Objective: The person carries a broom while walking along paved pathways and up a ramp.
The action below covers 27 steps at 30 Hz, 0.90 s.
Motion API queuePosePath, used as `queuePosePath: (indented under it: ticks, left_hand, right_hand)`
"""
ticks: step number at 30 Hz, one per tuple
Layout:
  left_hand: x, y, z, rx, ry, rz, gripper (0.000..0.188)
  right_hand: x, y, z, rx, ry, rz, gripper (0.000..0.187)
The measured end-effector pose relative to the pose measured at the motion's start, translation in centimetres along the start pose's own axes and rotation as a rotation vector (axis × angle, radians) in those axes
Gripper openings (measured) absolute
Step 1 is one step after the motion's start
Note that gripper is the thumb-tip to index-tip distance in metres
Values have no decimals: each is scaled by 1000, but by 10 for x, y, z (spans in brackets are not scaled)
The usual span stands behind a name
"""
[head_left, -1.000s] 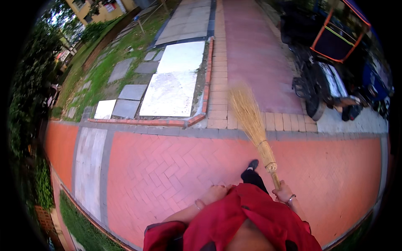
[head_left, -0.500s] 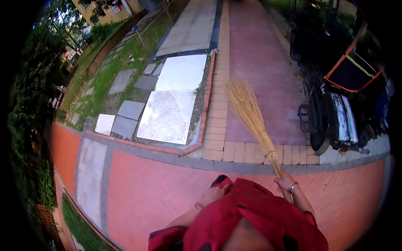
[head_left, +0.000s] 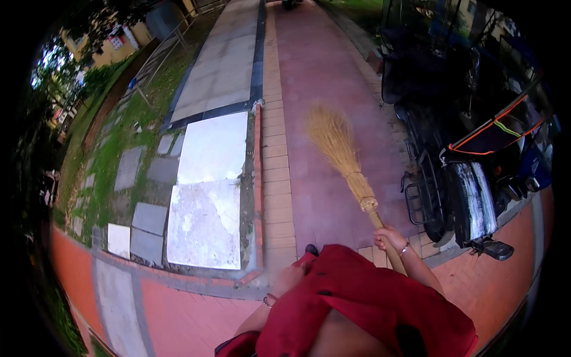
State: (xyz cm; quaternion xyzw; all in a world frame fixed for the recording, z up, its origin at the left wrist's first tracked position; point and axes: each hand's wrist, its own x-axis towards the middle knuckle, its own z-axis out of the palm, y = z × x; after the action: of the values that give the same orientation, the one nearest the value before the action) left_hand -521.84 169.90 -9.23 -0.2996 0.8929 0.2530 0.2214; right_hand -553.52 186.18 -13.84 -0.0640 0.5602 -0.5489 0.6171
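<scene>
A: Starting at the left of the frame, what do we have?

B: White slabs (head_left: 205, 226) on the grass (head_left: 134, 157), then a low brick edging (head_left: 259, 184) that we should step around with care.

A: And our left hand (head_left: 289, 277)?

B: Lower middle, just beside our red garment (head_left: 357, 285). It's blurred, so we can't tell whether its fingers are together or apart; we see nothing held in it.

A: Where's the broom (head_left: 355, 178)?

B: Right of center, slanting up and leftward in front of the reddish path (head_left: 327, 59). The bristles (head_left: 331, 131) point away from us and seem to be off the ground.

A: How do we have it?

B: Our right hand (head_left: 389, 238), lower right of center, is clamped around the handle (head_left: 376, 219), a little below the binding.

A: Good carrying, then?

B: We'd say so: a firm wrap, wrist loose, bristles angled leftward. That slant suits us, since the dark parked vehicle (head_left: 437, 178) fills the right side and could snag the straw.
</scene>
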Motion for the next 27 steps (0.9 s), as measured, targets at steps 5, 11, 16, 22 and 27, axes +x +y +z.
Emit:
queuePosePath:
  ticks: [5,11,16,22,27]
  left_hand:
    - [92,-32,-75,-3,-52,52,27]
    - [223,-59,-172,18,-111,56,30]
    - [316,-65,-277,37,-65,-12,28]
    - [423,-89,-337,-74,-62,-3,26]
    - [482,-110,-406,-184,-27,-144,28]
  right_hand:
    - [58,-60,-9,480,-120,145,11]
    - [181,-141,-23,865,-79,67,12]
    - [302,-252,-10,471,-109,242,14]
    - [414,-383,27,-280,-12,85,15]
    - [555,-456,25,-729,-64,37,22]
